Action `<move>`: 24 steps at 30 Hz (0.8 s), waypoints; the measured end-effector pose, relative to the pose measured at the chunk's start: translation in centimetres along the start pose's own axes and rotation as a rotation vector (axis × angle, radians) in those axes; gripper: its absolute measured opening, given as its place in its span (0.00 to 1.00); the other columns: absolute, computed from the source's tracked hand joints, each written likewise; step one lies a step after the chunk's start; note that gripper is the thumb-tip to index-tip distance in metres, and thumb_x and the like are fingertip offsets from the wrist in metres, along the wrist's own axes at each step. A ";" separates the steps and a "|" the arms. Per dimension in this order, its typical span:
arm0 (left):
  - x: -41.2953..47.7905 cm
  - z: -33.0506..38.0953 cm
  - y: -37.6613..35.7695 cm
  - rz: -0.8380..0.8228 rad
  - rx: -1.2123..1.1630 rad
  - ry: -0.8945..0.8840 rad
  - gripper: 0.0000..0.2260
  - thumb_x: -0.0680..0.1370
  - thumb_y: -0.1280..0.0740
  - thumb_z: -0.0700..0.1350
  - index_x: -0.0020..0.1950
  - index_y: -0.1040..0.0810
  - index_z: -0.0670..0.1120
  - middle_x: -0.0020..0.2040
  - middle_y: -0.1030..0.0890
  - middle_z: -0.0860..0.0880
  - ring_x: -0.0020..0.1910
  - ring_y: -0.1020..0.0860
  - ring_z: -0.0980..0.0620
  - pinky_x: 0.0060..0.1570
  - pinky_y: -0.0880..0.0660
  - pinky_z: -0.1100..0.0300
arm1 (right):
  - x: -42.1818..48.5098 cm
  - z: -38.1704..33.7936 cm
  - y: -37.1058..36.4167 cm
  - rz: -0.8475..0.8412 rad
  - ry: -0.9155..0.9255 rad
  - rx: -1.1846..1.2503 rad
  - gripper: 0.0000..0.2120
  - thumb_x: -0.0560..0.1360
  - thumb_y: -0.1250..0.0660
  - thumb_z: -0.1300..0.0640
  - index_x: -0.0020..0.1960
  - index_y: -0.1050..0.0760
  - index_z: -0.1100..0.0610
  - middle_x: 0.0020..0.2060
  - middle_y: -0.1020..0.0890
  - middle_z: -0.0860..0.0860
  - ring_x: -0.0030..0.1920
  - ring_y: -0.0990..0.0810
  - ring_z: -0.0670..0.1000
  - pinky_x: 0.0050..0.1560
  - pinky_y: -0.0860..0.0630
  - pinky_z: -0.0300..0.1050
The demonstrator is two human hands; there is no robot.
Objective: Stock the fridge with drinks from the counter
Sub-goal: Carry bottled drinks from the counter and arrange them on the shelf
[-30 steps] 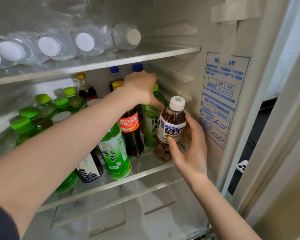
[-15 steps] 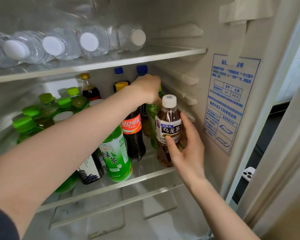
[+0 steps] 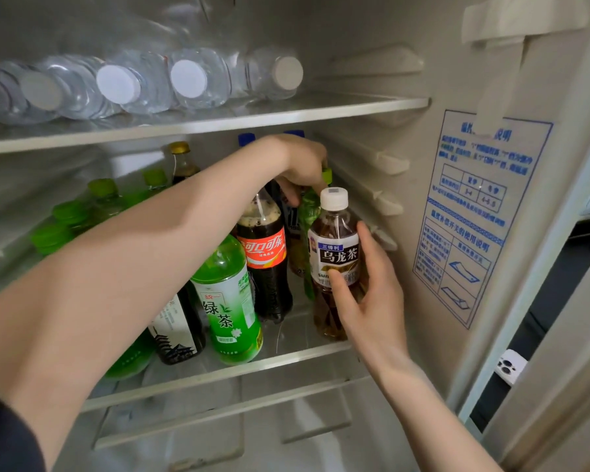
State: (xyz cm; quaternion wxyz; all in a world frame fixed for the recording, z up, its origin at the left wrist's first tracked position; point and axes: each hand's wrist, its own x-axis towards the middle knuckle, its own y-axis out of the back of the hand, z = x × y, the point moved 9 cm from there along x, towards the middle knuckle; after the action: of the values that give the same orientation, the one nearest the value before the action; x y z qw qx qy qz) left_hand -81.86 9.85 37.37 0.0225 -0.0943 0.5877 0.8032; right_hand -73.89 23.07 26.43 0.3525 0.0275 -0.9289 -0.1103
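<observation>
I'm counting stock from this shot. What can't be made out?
Head view only.
Green-capped bottle in the left hand: label hidden by the oolong tea bottle held by the right hand.
Blue-capped bottles: bodies hidden behind left forearm.
Leftmost water bottles: blurred, uncountable.
Wall sticker: print too small.

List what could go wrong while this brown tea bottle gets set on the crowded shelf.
The brown tea bottle, held by the right hand, is close to the shelf edge; it might tip out. The left hand grips a rear green bottle by its neck; released, it may knock the cola bottle.
</observation>
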 end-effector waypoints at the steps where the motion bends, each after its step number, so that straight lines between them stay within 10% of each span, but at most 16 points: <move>1: 0.0 0.0 0.0 0.000 0.003 0.004 0.18 0.76 0.30 0.43 0.63 0.27 0.40 0.56 0.22 0.42 0.48 0.17 0.45 0.51 0.20 0.52 | 0.0 0.0 -0.1 0.000 0.005 -0.006 0.32 0.75 0.32 0.60 0.72 0.43 0.43 0.67 0.34 0.40 0.68 0.37 0.36 0.67 0.41 0.28; 16: -1.1 1.7 1.0 0.067 0.196 -0.110 0.13 0.80 0.39 0.43 0.64 0.28 0.45 0.48 0.20 0.45 0.43 0.17 0.47 0.42 0.19 0.56 | -0.2 0.0 -0.8 0.008 0.012 -0.005 0.31 0.74 0.36 0.54 0.74 0.45 0.44 0.66 0.34 0.37 0.63 0.43 0.22 0.61 0.47 0.19; 24: -1.6 1.9 1.1 0.060 0.270 -0.156 0.13 0.81 0.41 0.45 0.64 0.27 0.45 0.47 0.20 0.47 0.40 0.19 0.52 0.42 0.21 0.56 | 0.2 0.7 -0.8 -0.016 0.023 0.037 0.39 0.70 0.28 0.58 0.74 0.45 0.43 0.69 0.30 0.43 0.67 0.32 0.39 0.65 0.36 0.29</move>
State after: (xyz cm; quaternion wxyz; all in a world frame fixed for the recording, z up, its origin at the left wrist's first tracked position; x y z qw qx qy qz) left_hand -80.73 11.46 39.20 0.0565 -0.0102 0.6895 0.7220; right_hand -74.51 22.41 25.87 0.3618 0.0425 -0.9264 -0.0955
